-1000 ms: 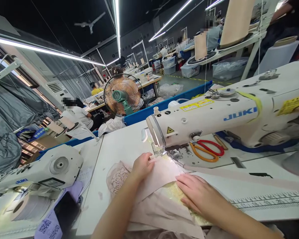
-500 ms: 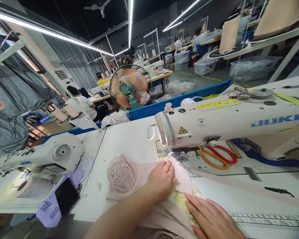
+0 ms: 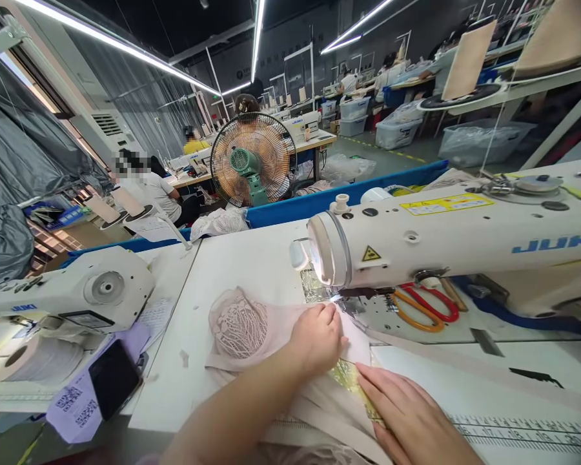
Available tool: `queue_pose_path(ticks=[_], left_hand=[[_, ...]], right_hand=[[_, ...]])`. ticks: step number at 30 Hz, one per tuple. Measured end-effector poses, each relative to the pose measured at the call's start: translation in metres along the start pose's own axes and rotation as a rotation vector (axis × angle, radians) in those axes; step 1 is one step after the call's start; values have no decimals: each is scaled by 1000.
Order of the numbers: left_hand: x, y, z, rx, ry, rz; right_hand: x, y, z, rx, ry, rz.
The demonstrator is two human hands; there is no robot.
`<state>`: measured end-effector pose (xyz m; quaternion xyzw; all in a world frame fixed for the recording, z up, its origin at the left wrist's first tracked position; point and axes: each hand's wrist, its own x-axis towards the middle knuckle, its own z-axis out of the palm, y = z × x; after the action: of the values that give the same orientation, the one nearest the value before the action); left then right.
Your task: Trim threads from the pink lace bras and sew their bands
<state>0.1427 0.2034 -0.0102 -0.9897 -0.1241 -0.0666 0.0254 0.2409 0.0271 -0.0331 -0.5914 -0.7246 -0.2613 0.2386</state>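
Observation:
A pale beige bra (image 3: 285, 316) with a lace-patterned cup (image 3: 242, 326) lies on the white sewing table. My left hand (image 3: 318, 339) bears down on its cloth with bent fingers held together, just in front of the sewing machine's (image 3: 416, 239) lit needle area. What lies beneath those fingers is hidden. Flat along the near edge of a shiny yellowish strip (image 3: 347, 374) rests my right hand (image 3: 407, 407), fingers stretched out. Between the hands shows a smooth pale pink piece (image 3: 354, 339) of cloth.
Orange-and-red-handled scissors (image 3: 423, 310) lie under the machine arm. A ruler strip (image 3: 523, 431) runs along the front right. Left are a second sewing machine (image 3: 97, 290), a thread cone (image 3: 43, 361) and a phone (image 3: 115, 378). Beyond the blue cloth barrier (image 3: 290, 210) stands a fan (image 3: 252, 160); people sit farther back.
The view has shifted slightly, with the left machine and phone sliding left and the near machine right. My left fingertips and the cloth sit a little closer to the needle.

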Motion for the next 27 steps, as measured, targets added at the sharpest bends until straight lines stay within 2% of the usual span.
queue_pose_path(ticks=[6, 11, 17, 27], left_hand=[[-6, 3, -2, -34, 29, -81], [-3, 3, -8, 6, -45, -96], [3, 4, -5, 10, -24, -145], [-1, 1, -10, -30, -27, -93]], right_hand=[[-2, -2, -2, 2, -36, 6], [-5, -4, 2, 21, -72, 20], [-3, -5, 3, 35, -76, 45], [-5, -6, 3, 76, -99, 88]])
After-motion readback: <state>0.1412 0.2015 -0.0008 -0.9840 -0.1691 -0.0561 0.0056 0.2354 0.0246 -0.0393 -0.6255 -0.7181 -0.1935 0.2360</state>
